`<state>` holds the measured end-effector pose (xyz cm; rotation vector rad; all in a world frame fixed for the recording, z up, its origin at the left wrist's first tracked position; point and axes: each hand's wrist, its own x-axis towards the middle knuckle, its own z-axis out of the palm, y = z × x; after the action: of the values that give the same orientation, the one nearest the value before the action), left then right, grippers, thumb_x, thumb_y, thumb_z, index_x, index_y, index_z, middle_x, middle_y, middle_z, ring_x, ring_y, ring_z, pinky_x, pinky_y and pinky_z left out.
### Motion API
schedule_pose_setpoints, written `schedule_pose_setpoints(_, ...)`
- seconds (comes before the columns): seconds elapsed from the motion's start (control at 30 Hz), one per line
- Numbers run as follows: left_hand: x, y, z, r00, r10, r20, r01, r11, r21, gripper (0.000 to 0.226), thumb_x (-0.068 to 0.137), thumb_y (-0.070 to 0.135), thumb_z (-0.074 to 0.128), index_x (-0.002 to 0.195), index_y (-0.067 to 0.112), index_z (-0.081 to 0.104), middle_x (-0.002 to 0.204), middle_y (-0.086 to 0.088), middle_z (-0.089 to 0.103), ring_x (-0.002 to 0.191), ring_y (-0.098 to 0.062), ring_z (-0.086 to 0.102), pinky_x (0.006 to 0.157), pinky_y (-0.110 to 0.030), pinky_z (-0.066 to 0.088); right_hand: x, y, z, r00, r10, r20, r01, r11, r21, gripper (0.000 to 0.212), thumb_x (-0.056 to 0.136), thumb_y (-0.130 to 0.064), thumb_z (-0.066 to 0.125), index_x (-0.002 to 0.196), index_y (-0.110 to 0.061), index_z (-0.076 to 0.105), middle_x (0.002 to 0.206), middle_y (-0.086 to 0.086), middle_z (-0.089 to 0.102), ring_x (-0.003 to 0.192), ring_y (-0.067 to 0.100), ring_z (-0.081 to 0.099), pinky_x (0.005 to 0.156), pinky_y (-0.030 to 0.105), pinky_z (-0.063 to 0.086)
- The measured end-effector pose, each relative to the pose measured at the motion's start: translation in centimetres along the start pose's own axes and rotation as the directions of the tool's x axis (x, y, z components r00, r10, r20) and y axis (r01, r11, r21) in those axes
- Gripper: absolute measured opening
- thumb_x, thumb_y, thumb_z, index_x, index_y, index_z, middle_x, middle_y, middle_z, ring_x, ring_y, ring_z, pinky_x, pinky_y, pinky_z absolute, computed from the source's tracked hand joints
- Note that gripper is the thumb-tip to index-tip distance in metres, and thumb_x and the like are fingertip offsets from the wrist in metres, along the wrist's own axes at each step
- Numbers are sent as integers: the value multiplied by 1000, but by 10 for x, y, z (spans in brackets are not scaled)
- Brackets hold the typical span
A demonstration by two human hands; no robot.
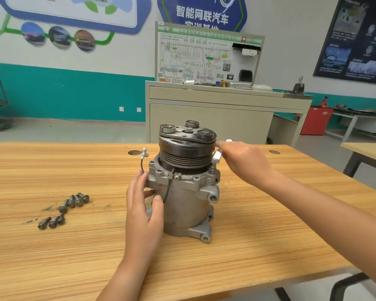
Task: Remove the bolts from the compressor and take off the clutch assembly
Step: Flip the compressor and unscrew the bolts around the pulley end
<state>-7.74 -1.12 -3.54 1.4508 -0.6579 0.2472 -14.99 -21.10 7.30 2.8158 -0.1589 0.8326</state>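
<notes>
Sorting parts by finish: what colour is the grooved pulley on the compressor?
Black, dull and worn, above the grey metal compressor. The head view shows the pulley.

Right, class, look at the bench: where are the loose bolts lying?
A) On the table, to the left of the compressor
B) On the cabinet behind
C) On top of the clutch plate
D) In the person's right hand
A: the bolts lie in two small clusters on the wooden table, to the left of the upright compressor.
</notes>
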Motion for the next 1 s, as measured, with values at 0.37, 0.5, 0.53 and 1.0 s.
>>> schedule_pose_setpoints(0.37,0,-4,2,1000,16,-1,-16,1000,16,48,95,8,44,127,42,35,136,27,29,128,-8,38,103,-32,39,-80,-43,-64,930,305,208,-270,946,-178,50,100,-28,26,145,-34,3,62,-8,42,52,8,38,44,24,26)
schedule_pose_setpoints(0.5,0,-2,0,1000,1,-2,-1,1000,7,49,95,9,44,125,45,35,134,30,29,119,-8,45,84,-7,41,-69,-53,-67,907,330,263,-264,930,-258,56,99,-18,29,146,-32,2,62,-7,36,52,10,30,44,25,20)
schedule_pose_setpoints(0.53,0,-2,1,1000,-10,-2,10,1000,3,48,95,9,44,126,45,35,135,28,29,116,-7,46,78,-2,40,-66,-55,-68,902,333,276,-252,923,-289,57,98,-15,30,147,-30,3,61,-7,34,51,9,27,43,25,18)
schedule_pose_setpoints(1.0,0,-3,1,1000,-4,7,4,1000,5,47,94,8,44,127,41,36,141,19,29,131,-18,38,104,-47,39,-47,-75,-80,899,185,397,67,838,-541,61,88,5,36,143,5,10,77,4,50,58,21,44,39,26,18)
